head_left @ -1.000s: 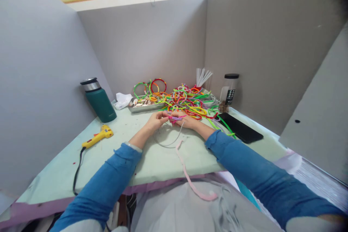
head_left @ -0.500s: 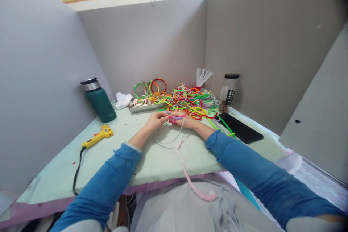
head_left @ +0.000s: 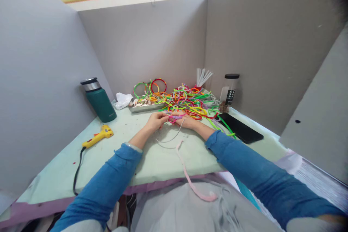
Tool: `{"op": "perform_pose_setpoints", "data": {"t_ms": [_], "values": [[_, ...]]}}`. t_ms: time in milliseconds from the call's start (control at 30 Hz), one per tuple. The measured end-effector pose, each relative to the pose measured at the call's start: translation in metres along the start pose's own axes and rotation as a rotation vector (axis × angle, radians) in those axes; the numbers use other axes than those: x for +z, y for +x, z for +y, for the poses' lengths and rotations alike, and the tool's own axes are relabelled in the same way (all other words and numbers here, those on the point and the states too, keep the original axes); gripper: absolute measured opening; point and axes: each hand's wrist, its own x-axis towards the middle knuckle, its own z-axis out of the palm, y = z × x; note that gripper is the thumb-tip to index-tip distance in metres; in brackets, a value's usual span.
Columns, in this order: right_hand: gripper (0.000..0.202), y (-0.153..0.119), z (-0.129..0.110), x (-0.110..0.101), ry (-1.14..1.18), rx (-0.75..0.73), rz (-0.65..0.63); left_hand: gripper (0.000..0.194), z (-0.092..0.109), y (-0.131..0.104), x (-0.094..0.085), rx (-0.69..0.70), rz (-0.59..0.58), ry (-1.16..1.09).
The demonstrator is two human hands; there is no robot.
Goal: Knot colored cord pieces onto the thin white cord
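Observation:
Over the middle of the table, my left hand (head_left: 157, 120) and my right hand (head_left: 185, 120) meet around a pink and purple fuzzy cord (head_left: 177, 117). The left fingertips pinch its left end, while the right fingers curl behind it and are partly hidden. A thin grey string (head_left: 178, 135) hangs from the hands in a loop onto the tabletop. Closer to me, a pale pink fuzzy strip (head_left: 187, 175) runs from the table over its front edge onto my lap.
Behind my hands lies a tangled heap of coloured cords (head_left: 187, 98), beside a metal tray (head_left: 146, 108) of shell-like pieces. A green bottle (head_left: 100, 103) and yellow glue gun (head_left: 98, 137) are at left. A clear jar (head_left: 228, 92) and black phone (head_left: 240, 128) are at right. Grey partitions (head_left: 144, 43) surround the table.
Almost nothing differs. My fingers and the cord between them have shifted very slightly; both arms and everything on the table stay in place.

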Motion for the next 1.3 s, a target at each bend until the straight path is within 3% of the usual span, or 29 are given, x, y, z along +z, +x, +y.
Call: {"op": "perform_pose_setpoints", "data": {"t_ms": [633, 1300], "values": [[0.020, 0.003, 0.005, 0.000, -0.095, -0.035, 0.018, 0.028, 0.005, -0.003, 0.001, -0.056, 0.000, 0.116], [0.028, 0.002, 0.003, 0.001, -0.099, -0.008, 0.020, 0.030, 0.006, -0.003, 0.001, 0.001, 0.032, 0.144]]}}
